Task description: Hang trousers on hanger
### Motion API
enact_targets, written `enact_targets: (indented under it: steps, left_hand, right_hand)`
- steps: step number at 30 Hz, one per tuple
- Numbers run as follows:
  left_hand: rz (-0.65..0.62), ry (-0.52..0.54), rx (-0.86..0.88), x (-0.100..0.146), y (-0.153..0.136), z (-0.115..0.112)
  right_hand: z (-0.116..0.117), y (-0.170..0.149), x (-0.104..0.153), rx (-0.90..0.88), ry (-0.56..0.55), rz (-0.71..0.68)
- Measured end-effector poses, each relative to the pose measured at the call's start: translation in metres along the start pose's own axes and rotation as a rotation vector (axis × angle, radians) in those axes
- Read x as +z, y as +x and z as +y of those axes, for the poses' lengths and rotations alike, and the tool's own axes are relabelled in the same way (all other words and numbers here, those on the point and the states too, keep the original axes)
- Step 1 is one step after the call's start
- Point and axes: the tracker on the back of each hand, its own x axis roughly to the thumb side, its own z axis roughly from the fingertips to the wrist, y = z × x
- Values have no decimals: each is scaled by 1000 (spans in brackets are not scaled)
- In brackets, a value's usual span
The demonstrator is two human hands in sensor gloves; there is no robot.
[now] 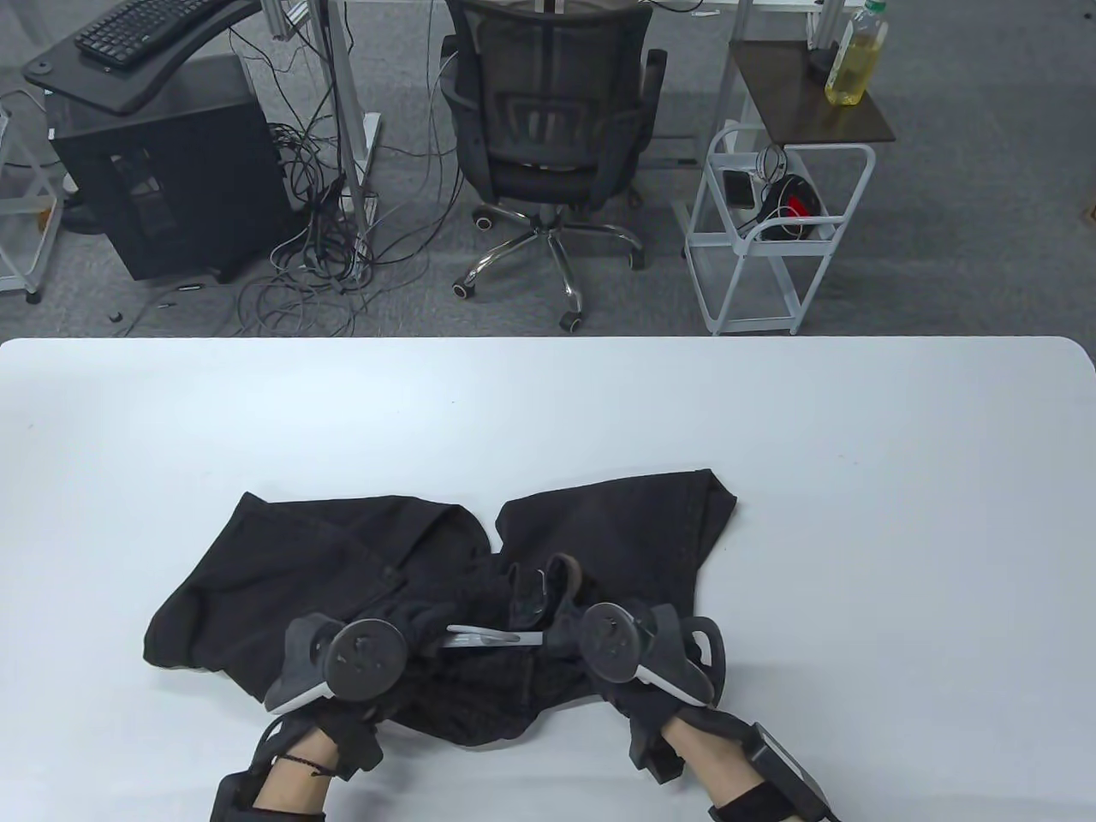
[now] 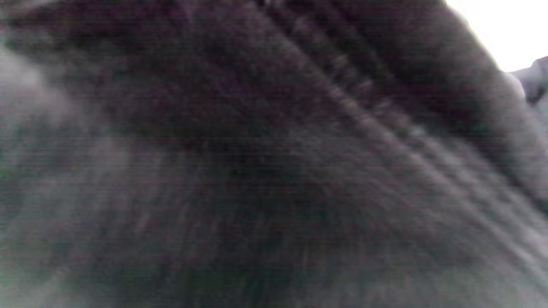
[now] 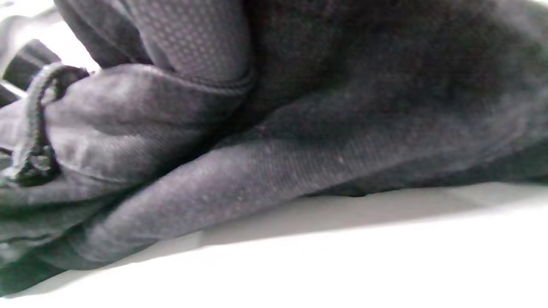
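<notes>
Table view alone shows hanger [image 1: 484,636] on trousers [image 1: 360,548]; both grips' state unclear.

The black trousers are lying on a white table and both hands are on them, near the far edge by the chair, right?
Not quite. The black trousers lie on the white table with the left hand and right hand on them, but near the near edge, as the table view shows.
</notes>
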Motion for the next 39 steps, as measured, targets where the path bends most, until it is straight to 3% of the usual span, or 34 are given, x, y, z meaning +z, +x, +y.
enact_targets:
  steps: [5,10,12,17,23,26,30,39]
  left_hand:
    - [3,11,-58,-5,0,-4]
    - [36,-134,-40,-8,7,-12]
    - [45,-179,-107,-13,12,-18]
    - [78,-233,-170,-26,15,-20]
    - [76,-151,-249,-34,16,-31]
    - [101,-163,-288,-41,16,-40]
    - [116,-181,-286,-44,17,-47]
    - [82,-277,-167,-37,11,-45]
  right_hand:
    - [1,-7,0,-49,45,-8]
    - [3,-7,7,-102,192,-103]
    - [4,-4,12,-65,237,-134]
    - [5,1,15,-11,226,-139]
    - [4,9,18,123,211,-124]
    - [9,5,14,146,201,-81]
    - [15,-4,11,134,150,-31]
    - [30,-13,5,54,227,-8]
